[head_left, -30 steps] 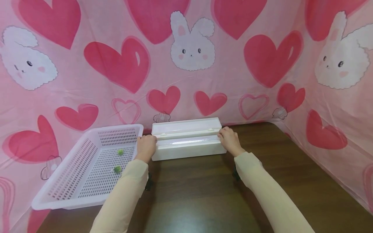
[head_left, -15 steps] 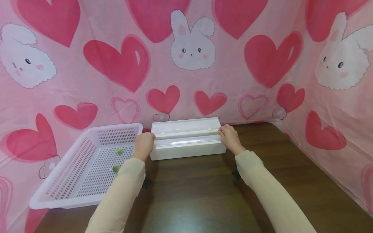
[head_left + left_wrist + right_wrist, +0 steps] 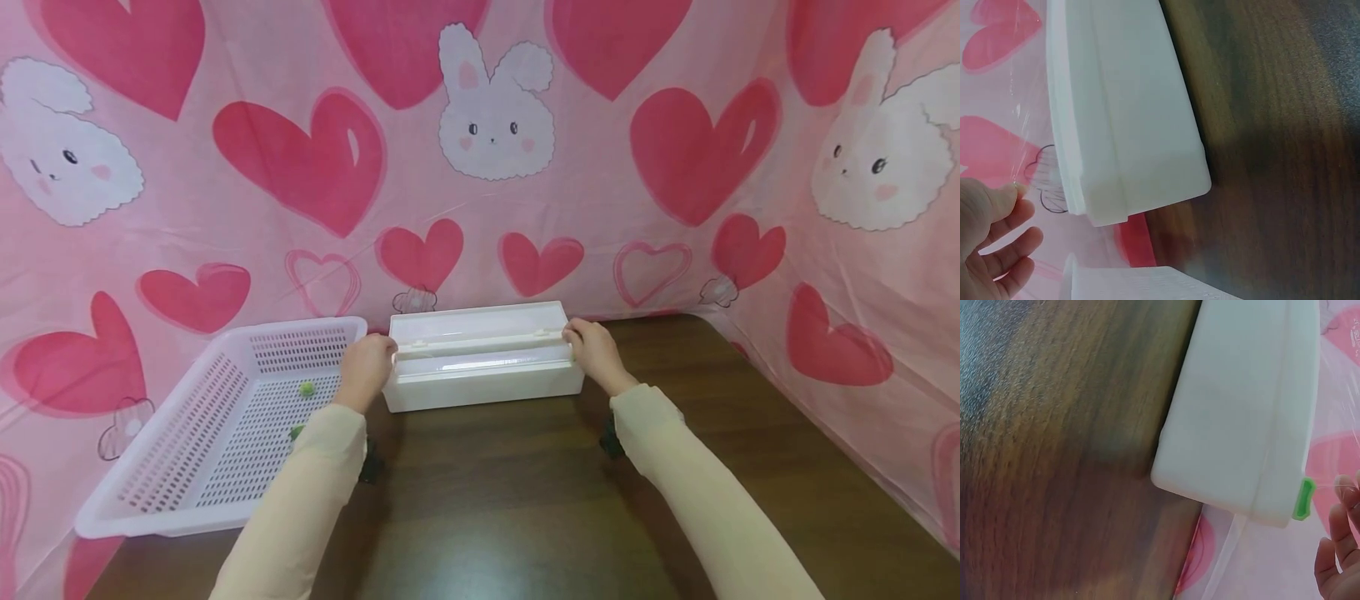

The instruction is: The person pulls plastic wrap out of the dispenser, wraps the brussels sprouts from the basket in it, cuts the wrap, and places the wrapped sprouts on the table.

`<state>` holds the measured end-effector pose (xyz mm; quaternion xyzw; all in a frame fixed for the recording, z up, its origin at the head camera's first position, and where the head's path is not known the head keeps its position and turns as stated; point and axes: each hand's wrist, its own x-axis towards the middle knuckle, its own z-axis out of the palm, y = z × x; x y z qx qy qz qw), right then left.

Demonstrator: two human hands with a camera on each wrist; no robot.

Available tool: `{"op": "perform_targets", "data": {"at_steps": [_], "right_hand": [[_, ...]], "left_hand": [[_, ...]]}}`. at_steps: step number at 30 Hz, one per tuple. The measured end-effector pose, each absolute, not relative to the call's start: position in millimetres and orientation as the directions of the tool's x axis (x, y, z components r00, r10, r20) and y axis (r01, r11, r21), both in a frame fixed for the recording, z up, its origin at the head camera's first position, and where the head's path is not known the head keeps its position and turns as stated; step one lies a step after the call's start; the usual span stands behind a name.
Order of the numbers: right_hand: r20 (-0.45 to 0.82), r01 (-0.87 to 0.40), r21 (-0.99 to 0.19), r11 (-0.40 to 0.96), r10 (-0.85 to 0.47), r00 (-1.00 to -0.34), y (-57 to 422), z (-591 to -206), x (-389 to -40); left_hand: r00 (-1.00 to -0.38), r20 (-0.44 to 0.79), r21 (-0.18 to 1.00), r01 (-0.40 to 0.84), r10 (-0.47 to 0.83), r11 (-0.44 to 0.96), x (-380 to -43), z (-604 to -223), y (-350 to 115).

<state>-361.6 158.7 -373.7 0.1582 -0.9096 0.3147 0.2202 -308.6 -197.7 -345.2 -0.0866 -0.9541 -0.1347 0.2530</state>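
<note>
Cloth backdrop (image 3: 491,208): pink, printed with hearts and rabbits, hangs along the far side and the right.
Tabletop (image 3: 487,500): dark wood-grain, with the near centre shining.
Basket (image 3: 172,522): white and perforated, at left, near the left hand's forearm.
Wrap dispenser (image 3: 487,390): white, sits on the table's far side, centre, directly ahead of the person; its long axis runs left to right, between the two hands, neither clearly nearer.
Lid (image 3: 480,321): stands open on the far side, inner face showing.
Clear film (image 3: 1017,119): spans above the dispenser, best seen in the wrist views.
Left hand (image 3: 366,367): at the dispenser's left end, thumb and forefinger pinching the film's edge, other fingers loosely bent.
Right hand (image 3: 596,354): at the right end, fingertips pinching the film; its wrist view crops part of it.
Green slider (image 3: 1303,499): at the dispenser's right end, just beside the right hand.
Green pieces (image 3: 307,389): two, apart, inside the basket.
Brands and writing: none legible; faint marks on the cloth are too small to read.
</note>
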Motion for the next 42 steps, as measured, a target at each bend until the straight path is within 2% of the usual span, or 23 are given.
{"op": "perform_targets", "data": {"at_steps": [6, 17, 32, 42], "right_hand": [[0.493, -0.43, -0.55, 0.716, -0.137, -0.859, 160, -368, -359], [0.508, -0.451, -0.566, 0.69, -0.138, -0.85, 161, -358, -353], [0.53, -0.464, -0.581, 0.669, -0.122, -0.839, 164, -347, -345], [0.59, -0.525, -0.55, 0.649, -0.142, -0.795, 166, -336, -337]], "left_hand": [[-0.865, 0.496, 0.253, 0.227, 0.076, 0.94, -306, -341, -199], [-0.854, 0.517, 0.299, 0.236, 0.051, 0.925, -301, -334, -202], [-0.803, 0.593, 0.302, 0.292, 0.061, 0.907, -293, -327, -204], [-0.761, 0.644, 0.281, 0.339, 0.085, 0.898, -288, -319, -207]]}}
